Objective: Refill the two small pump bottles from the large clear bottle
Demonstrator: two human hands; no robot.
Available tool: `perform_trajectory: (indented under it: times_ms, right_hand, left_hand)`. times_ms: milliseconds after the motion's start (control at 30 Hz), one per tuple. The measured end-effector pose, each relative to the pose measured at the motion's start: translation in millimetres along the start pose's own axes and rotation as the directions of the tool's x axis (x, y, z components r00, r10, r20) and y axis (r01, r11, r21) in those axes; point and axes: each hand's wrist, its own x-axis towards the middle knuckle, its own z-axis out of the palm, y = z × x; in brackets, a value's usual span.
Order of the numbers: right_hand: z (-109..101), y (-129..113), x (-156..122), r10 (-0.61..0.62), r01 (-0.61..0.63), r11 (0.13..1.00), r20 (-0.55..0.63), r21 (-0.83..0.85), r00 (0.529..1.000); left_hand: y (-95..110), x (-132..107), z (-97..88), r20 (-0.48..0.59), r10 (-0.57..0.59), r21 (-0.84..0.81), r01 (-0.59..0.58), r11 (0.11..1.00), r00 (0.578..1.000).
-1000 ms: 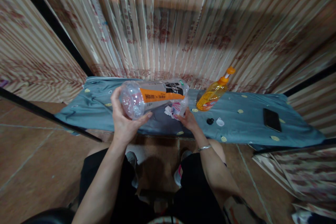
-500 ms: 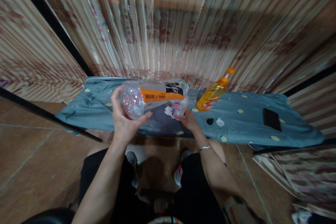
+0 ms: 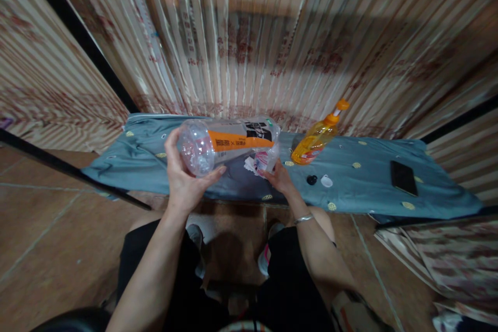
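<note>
A large clear plastic bottle (image 3: 229, 137) with an orange and black label lies sideways in the air above the bench. My left hand (image 3: 184, 181) is wrapped round its base end, thumb along the near side. At the other end, my right hand (image 3: 280, 176) is closed at a crumpled pink-and-white wrapper (image 3: 260, 160), its thumb against the lower edge. Clear plastic beside the bottle's shoulder touches these fingers, and the fingertips are partly hidden. To the right stands a pump bottle (image 3: 311, 148) of orange-yellow liquid. Nearby lie a small black cap (image 3: 312, 180) and a white disc (image 3: 326, 181).
The narrow bench (image 3: 369, 187) wears a blue-green cloth with yellow prints. A dark phone (image 3: 403, 177) rests toward its right end. Behind it hangs a pleated patterned curtain (image 3: 249, 52). Black metal bars (image 3: 93, 62) frame both sides. My knees and feet are below the front edge.
</note>
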Motion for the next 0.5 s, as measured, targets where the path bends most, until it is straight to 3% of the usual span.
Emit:
perform_trajectory:
  times_ms: [500]
  right_hand:
    - [0.6, 1.3, 0.3, -0.030, 0.031, 0.999, -0.024, 0.015, 0.999]
  left_hand:
    - [-0.9, 4.7, 0.8, -0.011, 0.026, 0.028, -0.025, 0.999, 1.000]
